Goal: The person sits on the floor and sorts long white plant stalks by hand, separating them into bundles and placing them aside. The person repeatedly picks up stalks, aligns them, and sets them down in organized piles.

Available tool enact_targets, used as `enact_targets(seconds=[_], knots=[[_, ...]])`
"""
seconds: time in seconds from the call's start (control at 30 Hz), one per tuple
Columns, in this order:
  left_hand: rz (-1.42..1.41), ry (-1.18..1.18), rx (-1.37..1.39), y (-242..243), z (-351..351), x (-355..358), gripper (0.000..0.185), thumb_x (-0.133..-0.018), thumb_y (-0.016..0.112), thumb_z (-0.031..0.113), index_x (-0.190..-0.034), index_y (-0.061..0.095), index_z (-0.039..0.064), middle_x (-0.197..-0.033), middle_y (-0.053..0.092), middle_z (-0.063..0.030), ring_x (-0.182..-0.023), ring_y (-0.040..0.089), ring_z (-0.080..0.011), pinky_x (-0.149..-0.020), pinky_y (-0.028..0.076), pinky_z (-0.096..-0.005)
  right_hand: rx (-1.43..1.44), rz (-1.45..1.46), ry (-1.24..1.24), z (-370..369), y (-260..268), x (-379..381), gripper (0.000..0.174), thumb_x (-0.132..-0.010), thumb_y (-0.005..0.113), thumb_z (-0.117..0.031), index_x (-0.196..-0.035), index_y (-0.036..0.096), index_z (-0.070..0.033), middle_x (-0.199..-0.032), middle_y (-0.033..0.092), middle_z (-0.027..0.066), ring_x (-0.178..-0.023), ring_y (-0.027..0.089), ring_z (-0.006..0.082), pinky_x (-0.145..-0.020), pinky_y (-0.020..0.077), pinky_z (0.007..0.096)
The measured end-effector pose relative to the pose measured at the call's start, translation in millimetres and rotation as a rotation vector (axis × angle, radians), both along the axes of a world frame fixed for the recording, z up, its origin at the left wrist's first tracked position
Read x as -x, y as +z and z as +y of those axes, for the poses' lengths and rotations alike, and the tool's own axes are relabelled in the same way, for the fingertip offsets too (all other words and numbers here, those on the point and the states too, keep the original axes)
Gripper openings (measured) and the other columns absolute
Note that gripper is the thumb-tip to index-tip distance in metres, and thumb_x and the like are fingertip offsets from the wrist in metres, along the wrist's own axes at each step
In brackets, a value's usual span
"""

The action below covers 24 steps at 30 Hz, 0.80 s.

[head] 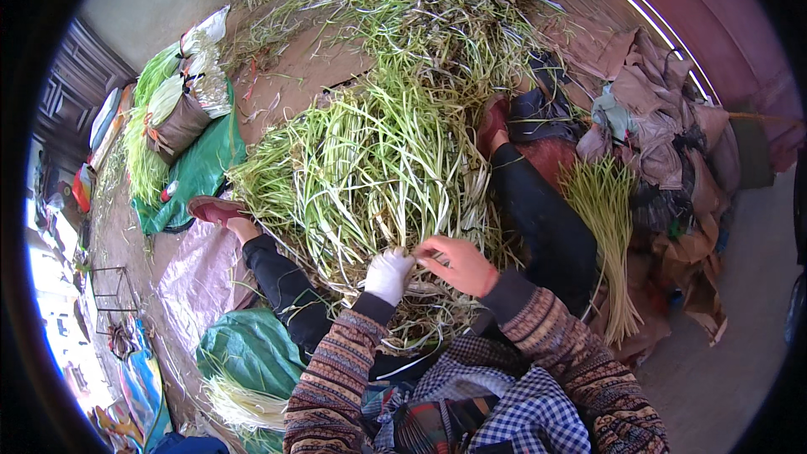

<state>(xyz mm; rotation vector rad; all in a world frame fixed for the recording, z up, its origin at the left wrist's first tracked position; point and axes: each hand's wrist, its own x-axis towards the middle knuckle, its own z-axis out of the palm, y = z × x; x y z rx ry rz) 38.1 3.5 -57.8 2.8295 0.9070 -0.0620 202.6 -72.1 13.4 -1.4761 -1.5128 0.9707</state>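
Observation:
In front of me, between my spread legs, lies a large heap of long green stalks with pale lower stems, probably garlic greens or a similar leafy vegetable. My left hand, in a white glove, is closed around stalk ends at the heap's near edge. Right beside it is my bare right hand, its thumb and fingertips drawn together and meeting the glove's fingertips. What lies between those fingertips is too small to make out. Dry, tangled leaves and stems lie under both hands, close to my lap.
On my right, a sorted bundle of stalks lies beside crumpled sacks. Tied bundles rest on a green sheet at the left. Pale stalks lie by a green sack. More greens spread beyond the heap.

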Motion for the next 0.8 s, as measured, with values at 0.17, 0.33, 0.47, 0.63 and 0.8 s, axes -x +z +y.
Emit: enact_targets(seconds=[0.17, 0.33, 0.47, 0.63, 0.8], knots=[[-0.211, -0.104, 0.075, 13, -23, 29, 0.007, -0.077, 0.058, 0.016, -0.077, 0.056, 0.009, -0.077, 0.055, -0.0088, -0.07, 0.059, -0.0277, -0.06, 0.048, -0.0398, 0.112, -0.072, -0.199, 45, -61, 18, 0.014, -0.084, 0.059, -0.01, -0.094, 0.055, 0.0, -0.088, 0.063, 0.0132, -0.079, 0.063, 0.0227, -0.073, 0.0509, 0.0309], [-0.248, -0.118, 0.166, 21, -37, 44, 0.014, -0.079, 0.059, 0.02, -0.081, 0.055, 0.006, -0.079, 0.055, -0.0114, -0.071, 0.057, -0.0311, -0.062, 0.047, -0.0419, 0.408, 0.337, -0.234, 46, -101, 25, 0.024, -0.086, 0.063, -0.021, -0.099, 0.057, -0.002, -0.087, 0.062, 0.0065, -0.072, 0.061, 0.0135, -0.059, 0.0499, 0.0247], [-0.263, -0.143, 0.195, 25, -56, 56, 0.011, -0.075, 0.059, 0.016, -0.08, 0.056, 0.006, -0.077, 0.055, -0.0114, -0.069, 0.056, -0.0306, -0.062, 0.046, -0.0423, 0.444, 0.562, -0.156, 38, -113, 34, 0.022, -0.086, 0.064, -0.026, -0.09, 0.06, -0.004, -0.074, 0.058, -0.0008, -0.06, 0.055, 0.0066, -0.048, 0.0462, 0.02], [-0.242, -0.307, 0.257, 40, -99, 86, 0.005, -0.075, 0.055, 0.013, -0.073, 0.053, 0.009, -0.07, 0.051, -0.0077, -0.071, 0.056, -0.0258, -0.066, 0.047, -0.0373, 0.375, 0.805, -0.414, 35, -108, 33, 0.017, -0.088, 0.061, -0.021, -0.085, 0.059, -0.004, -0.07, 0.053, -0.0019, -0.057, 0.051, 0.0067, -0.047, 0.0488, 0.0234], [-0.337, -0.096, 0.579, 66, -107, 92, 0.024, -0.076, 0.066, 0.027, -0.089, 0.063, 0.007, -0.071, 0.058, -0.0113, -0.065, 0.059, -0.0263, -0.061, 0.048, -0.0367, 0.447, 0.95, -0.422, 19, -77, 11, 0.015, -0.09, 0.059, -0.02, -0.088, 0.057, -0.005, -0.073, 0.053, -0.0025, -0.061, 0.054, 0.0074, -0.052, 0.0533, 0.0263]])
